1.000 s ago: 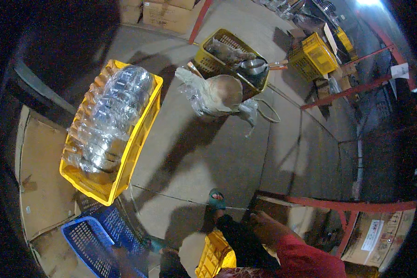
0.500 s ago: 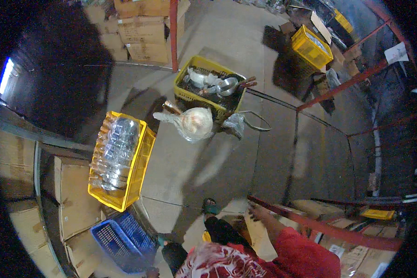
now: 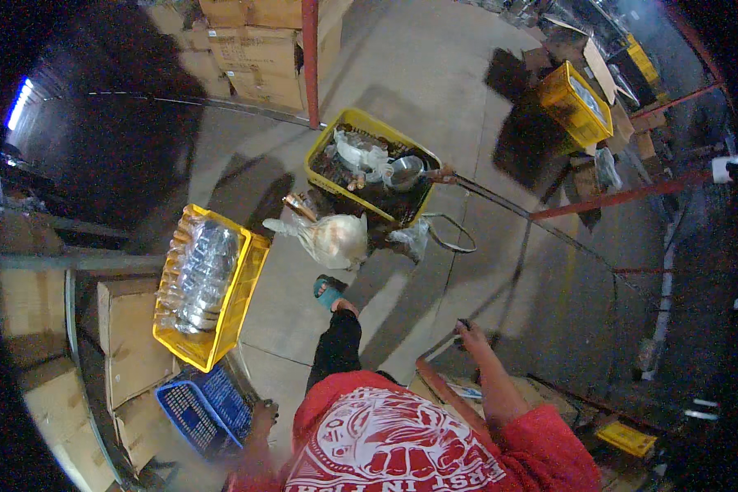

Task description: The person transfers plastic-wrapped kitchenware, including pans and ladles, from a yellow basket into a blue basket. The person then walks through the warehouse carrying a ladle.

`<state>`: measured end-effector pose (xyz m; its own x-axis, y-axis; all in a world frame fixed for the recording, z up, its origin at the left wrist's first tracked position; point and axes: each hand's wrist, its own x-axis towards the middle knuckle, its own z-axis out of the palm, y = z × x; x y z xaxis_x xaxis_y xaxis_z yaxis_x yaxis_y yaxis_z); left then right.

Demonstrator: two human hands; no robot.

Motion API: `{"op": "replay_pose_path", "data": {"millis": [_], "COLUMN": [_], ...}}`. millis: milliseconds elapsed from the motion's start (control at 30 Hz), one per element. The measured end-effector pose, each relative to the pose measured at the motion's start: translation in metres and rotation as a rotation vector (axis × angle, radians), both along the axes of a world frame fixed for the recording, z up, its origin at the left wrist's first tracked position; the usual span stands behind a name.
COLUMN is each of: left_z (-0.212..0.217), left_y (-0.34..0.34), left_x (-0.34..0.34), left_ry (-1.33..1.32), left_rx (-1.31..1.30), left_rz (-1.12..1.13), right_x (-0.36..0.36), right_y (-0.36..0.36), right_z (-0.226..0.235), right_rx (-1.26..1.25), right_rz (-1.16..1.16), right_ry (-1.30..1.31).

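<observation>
My right hand (image 3: pixel 470 334) is raised over the floor at my right, beside a red metal beam (image 3: pixel 449 389). Its fingers look loosely apart, with nothing plainly in them. Low at my left hangs my left hand (image 3: pixel 263 414), close to a blue perforated basket (image 3: pixel 186 414); its small, dim fingers seem apart and empty. Ahead stands a dull yellow crate (image 3: pixel 316 174) with plastic-wrapped goods and a shiny round metal pan (image 3: pixel 405 172). Against its near side rests a white plastic-wrapped bundle (image 3: pixel 336 240). A brighter yellow crate (image 3: pixel 246 291) at the left holds a row of plastic-wrapped metal pans (image 3: pixel 207 271) with brown handles.
Cardboard boxes (image 3: pixel 258 61) are stacked at the far left, and more boxes (image 3: pixel 135 328) stand along the left side. Another yellow crate (image 3: pixel 576 105) is at the far right. A hoop-like strap (image 3: pixel 453 234) lies on the floor beside the middle crate. Red rack bars (image 3: pixel 615 197) cross the right side.
My right hand has left the red beam and moved forward. My left hand has come into clear view beside the blue basket. One foot has stepped forward toward the white bundle.
</observation>
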<state>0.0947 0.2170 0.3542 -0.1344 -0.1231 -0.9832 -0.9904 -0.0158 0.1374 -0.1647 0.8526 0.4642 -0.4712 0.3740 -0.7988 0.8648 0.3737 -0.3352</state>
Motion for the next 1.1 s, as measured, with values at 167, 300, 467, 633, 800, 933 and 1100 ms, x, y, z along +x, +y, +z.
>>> {"op": "replay_pose_path", "data": {"millis": [167, 300, 467, 633, 800, 933, 1100], "left_z": [-0.022, 0.003, 0.031, 0.066, 0.156, 0.174, 0.165], "left_y": [0.045, 0.065, 0.074, 0.188, 0.365, 0.438, 0.466], "left_x": [-0.129, -0.157, -0.101, -0.069, -0.107, -0.160, -0.202], "left_ry": [0.126, 0.054, -0.051, 0.257, -0.375, -0.452, -0.471], "left_rx": [0.075, 0.002, 0.230, 1.059, -0.096, 0.012, -0.111], "left_rz": [0.326, 0.348, 0.857, 1.419, 0.893, 0.727, 0.850], "right_x": [-0.070, -0.158, -0.303, -0.444, -0.514, -0.529, -0.527], "right_y": [0.035, 0.055, 0.086, 0.086, 0.070, 0.079, 0.093], "right_z": [0.006, -0.002, -0.080, -0.163, -0.177, -0.193, -0.225], "right_rx": [0.025, 0.107, 0.128, 0.005, 0.312, 0.254, 0.105], "right_rz": [0.056, 0.092, 0.360, 0.336, 0.860, 0.906, 0.918], "right_ry": [-0.188, -0.143, 0.006, 0.193, -0.025, -0.186, -0.057]}}
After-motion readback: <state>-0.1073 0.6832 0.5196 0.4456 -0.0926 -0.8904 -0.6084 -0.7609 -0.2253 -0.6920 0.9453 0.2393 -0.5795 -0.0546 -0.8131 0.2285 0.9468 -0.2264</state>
